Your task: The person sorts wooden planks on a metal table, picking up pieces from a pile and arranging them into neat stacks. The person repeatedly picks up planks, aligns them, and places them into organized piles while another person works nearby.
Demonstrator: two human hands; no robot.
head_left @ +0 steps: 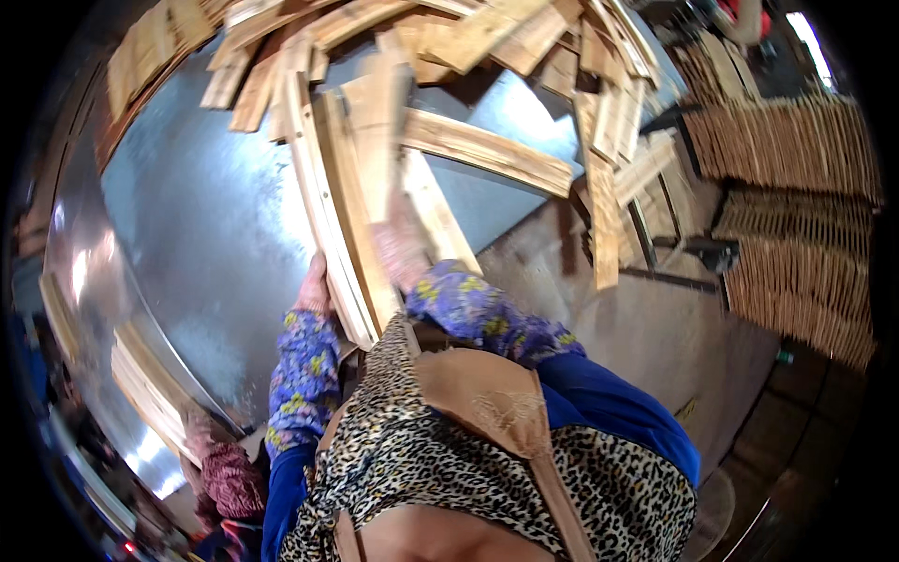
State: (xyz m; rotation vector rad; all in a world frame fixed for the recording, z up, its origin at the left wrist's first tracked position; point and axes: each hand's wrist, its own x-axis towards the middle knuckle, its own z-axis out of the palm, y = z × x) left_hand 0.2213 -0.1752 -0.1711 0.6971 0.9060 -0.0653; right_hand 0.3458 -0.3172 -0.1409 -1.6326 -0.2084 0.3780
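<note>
A stack of long, narrow wooden boards (323, 201) points away from me over a metal tabletop (211, 225). My left hand (315, 287) is closed against the stack's left side near its close end; some of its fingers are hidden. To the right of the stack, my right hand (401, 251) is blurred by motion. It grips the near end of a pale wooden board (378, 136), which is smeared too. Another board (438, 211) lies slanting just right of that hand, and a wider knotty board (492, 155) stretches off to the right.
A loose heap of boards (478, 37) covers the table's far side. Tall stacks of thin wooden slats (796, 220) stand at right. At lower left, a co-worker's hand (201, 433) in a dark red sleeve touches another board bundle (150, 384). One board (604, 220) overhangs the right edge.
</note>
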